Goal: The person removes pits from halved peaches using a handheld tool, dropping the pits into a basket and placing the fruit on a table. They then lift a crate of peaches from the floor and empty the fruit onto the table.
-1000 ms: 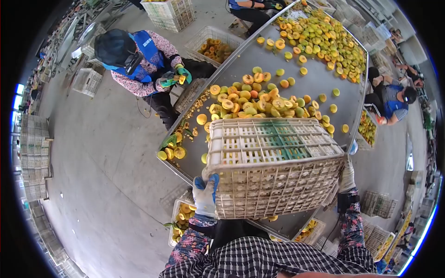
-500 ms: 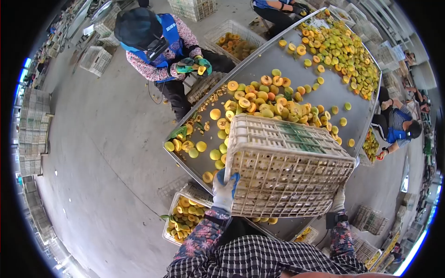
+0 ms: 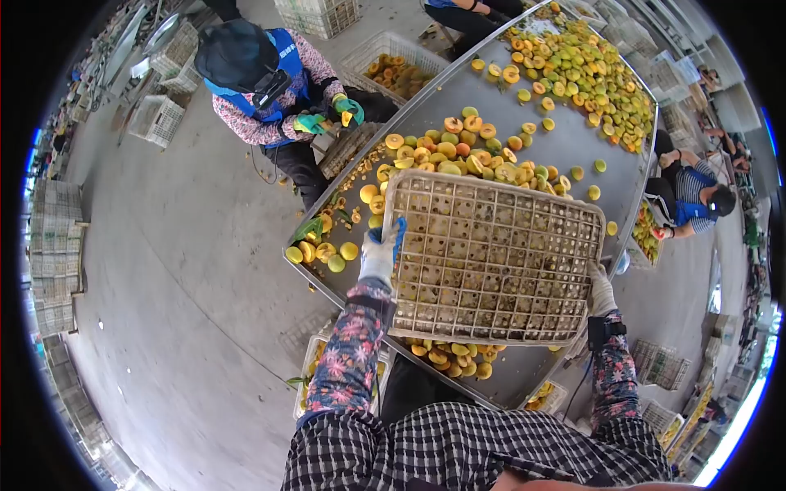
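Observation:
A dirty white plastic crate is held over the grey metal table, its broad lattice face turned up toward me. My left hand, in a white and blue glove, grips its left side. On the opposite side my right hand, gloved in white, is closed on the edge; part of its fingers is hidden. Halved and whole yellow-orange fruit, like apricots or small peaches, lie heaped beyond the crate. More fruit shows at its near edge. What lies under the crate is hidden.
The metal table carries a larger fruit pile at its far end. A co-worker in green gloves sits at the left side, another at the right. A fruit-filled crate stands on the floor near my left.
The crate has tipped, so its lattice face shows more fully and its green-marked side is out of sight. Both hands moved with it, up and slightly left in view. Fruit now shows at its near edge.

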A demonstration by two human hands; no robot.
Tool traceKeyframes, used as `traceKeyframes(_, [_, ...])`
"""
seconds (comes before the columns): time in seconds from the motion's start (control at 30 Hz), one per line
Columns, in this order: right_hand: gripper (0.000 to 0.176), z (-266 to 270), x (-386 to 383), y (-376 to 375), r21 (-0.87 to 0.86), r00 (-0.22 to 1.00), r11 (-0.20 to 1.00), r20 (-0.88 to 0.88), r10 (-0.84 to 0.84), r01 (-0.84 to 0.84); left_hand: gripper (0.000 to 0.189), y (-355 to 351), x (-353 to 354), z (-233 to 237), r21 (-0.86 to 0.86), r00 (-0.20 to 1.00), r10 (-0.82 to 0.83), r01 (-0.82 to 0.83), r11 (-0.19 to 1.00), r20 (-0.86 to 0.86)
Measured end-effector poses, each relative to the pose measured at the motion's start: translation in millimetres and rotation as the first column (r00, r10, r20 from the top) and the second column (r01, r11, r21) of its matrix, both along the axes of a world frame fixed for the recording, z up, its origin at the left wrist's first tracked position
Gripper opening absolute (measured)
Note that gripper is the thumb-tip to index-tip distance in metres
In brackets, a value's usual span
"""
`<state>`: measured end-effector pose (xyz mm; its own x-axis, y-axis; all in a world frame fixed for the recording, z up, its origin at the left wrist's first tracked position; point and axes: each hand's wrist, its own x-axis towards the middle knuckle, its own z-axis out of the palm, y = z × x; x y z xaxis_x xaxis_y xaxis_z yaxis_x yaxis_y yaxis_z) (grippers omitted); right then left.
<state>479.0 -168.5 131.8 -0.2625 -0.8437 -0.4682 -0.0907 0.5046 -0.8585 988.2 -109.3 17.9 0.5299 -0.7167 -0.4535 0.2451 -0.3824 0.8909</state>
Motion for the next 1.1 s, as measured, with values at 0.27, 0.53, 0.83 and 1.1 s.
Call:
traceKeyframes(0.27, [0.036,-26.2,-41.5,61.6,-0.113,0.968,0.990,-0.246,0.049,-0.079,0.013,77.3,-36.8,18.1,-0.140,0.956,0.200,-0.233,0.962,-0.212])
traceKeyframes(0.53, [0.033,87.7,21.0,96.6,-0.170,0.995,0.984,0.096,-0.030,0.046,0.017,91.7,-22.3,109.6,-0.235,0.876,0.231,-0.352,0.906,-0.423])
traceKeyframes(0.83, [0.032,125.0,23.7,126.6,-0.289,0.980,0.956,0.201,0.004,0.055,0.017,106.8,-8.8,156.6,-0.258,0.929,0.158,-0.251,0.933,-0.334])
traceKeyframes(1.1, [0.025,179.4,9.4,166.7,-0.447,0.997,0.893,0.072,-0.015,0.045,0.014,138.5,-20.8,207.0,-0.448,0.971,0.171,-0.230,0.864,-0.170])
